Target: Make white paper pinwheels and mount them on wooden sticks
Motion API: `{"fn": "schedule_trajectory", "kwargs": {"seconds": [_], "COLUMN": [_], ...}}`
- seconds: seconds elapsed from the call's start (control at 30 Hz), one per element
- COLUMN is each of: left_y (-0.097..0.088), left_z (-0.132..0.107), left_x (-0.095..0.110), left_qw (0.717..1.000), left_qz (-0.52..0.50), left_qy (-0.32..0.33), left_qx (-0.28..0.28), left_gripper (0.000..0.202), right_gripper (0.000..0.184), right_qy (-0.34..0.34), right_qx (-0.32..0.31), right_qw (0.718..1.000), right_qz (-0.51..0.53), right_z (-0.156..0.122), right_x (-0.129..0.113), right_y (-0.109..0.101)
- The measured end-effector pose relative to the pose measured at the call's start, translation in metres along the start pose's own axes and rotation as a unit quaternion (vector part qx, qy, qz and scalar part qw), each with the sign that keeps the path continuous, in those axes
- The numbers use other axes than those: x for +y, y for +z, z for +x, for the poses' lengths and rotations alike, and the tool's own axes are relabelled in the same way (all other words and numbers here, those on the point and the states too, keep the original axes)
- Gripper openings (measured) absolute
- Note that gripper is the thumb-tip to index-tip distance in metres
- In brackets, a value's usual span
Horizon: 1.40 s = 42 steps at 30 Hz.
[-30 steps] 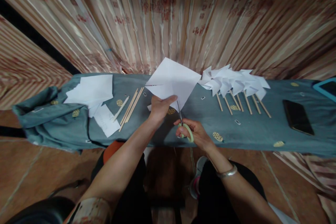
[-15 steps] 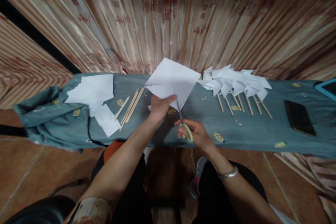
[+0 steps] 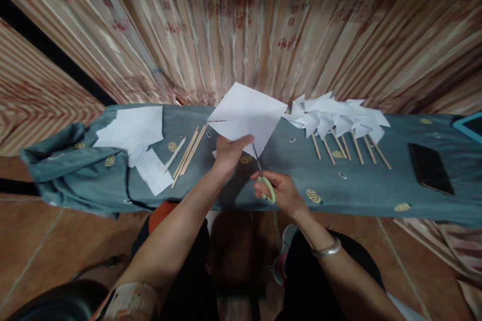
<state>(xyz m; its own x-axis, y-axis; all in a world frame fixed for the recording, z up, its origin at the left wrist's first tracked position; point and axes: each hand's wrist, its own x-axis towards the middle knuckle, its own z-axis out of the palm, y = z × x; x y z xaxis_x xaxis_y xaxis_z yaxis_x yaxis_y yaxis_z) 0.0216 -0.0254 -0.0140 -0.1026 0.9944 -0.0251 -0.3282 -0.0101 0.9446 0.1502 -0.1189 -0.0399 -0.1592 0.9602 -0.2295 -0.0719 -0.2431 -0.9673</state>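
A white square sheet of paper (image 3: 250, 110) is held above the cloth, one corner toward me. My left hand (image 3: 230, 153) grips it near the lower edge, thumb on top and fingers hidden beneath. A slit runs inward from the paper's left corner. My right hand (image 3: 280, 191) is closed on the light green handles of a pair of scissors (image 3: 269, 188). The blades point away from me and meet the paper at its near corner, close to my left thumb.
On the green cloth (image 3: 278, 160), white paper pinwheels (image 3: 339, 115) on sticks overlap to the right, beside a dark phone (image 3: 430, 168). Leftward lie several wooden sticks (image 3: 190, 153), a white pencil-like stick (image 3: 175, 154), a marked paper piece (image 3: 153, 173) and white sheets (image 3: 137, 125). A curtain (image 3: 241, 25) hangs behind.
Almost nothing differs. The hands, the paper and the scissors keep nearly the same place, with only a very slight shift of the scissor handles.
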Motion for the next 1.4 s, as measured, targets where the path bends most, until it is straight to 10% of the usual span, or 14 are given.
{"fn": "schedule_trajectory", "kwargs": {"seconds": [1.4], "left_y": [-0.001], "left_z": [-0.009], "left_x": [0.003], "left_qw": [0.996], "left_qz": [0.051], "left_qy": [-0.026], "left_qx": [-0.073], "left_gripper": [0.021], "right_gripper": [0.046], "right_qy": [-0.010], "right_qx": [0.014], "right_qw": [1.000], "right_qz": [0.007], "right_z": [0.002], "right_x": [0.000], "right_y": [-0.009]}}
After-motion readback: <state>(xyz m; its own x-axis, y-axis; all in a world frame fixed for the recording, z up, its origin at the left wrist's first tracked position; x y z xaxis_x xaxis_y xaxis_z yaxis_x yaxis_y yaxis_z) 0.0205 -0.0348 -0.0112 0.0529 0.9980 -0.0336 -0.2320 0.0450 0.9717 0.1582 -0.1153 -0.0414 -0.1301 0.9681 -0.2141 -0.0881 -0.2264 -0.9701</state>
